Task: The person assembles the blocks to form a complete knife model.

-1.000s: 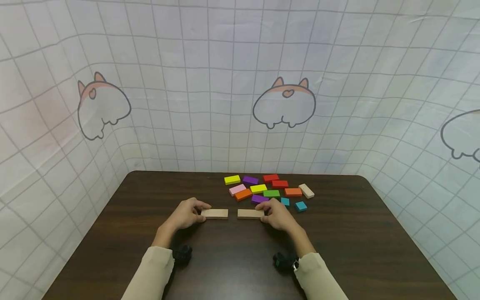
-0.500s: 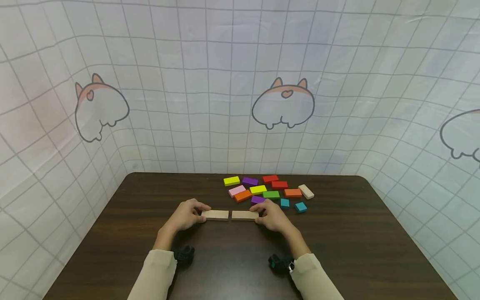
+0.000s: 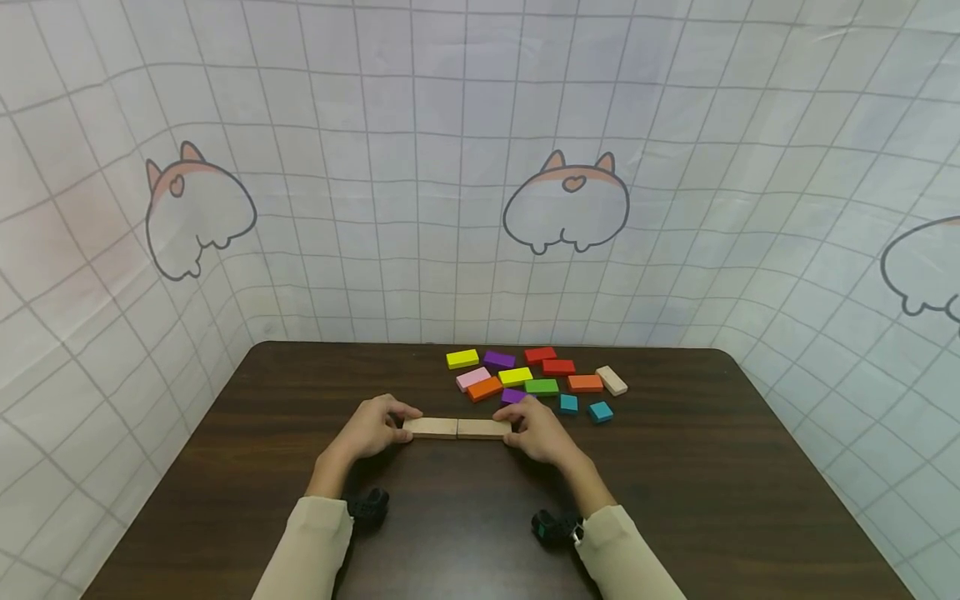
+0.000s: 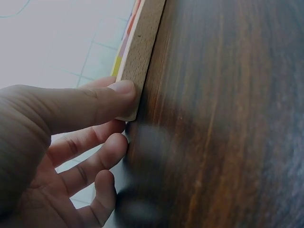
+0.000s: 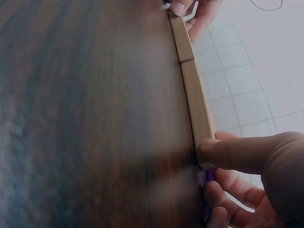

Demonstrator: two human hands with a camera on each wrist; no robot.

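Note:
Two plain wooden blocks lie end to end on the dark table, their inner ends meeting in the head view. My left hand [image 3: 372, 428] pinches the outer end of the left wooden block [image 3: 433, 427] between thumb and fingers. At the other side my right hand [image 3: 542, 431] pinches the outer end of the right wooden block [image 3: 480, 429]. In the left wrist view the thumb [image 4: 95, 107] presses the near side of the block. The right wrist view shows a thin seam between the blocks, with the right thumb [image 5: 237, 153] on the nearer one.
Behind the blocks lie several coloured blocks, among them a green block [image 3: 542, 387], an orange block [image 3: 484, 389] and a blue block [image 3: 601, 412]. A loose pale block [image 3: 612, 381] is at their right. The table [image 3: 712, 467] ends at a grid-patterned cloth [image 3: 420, 208].
My right hand has slid its wooden block leftward, closing the gap to the left block. The left hand has kept its hold with little movement.

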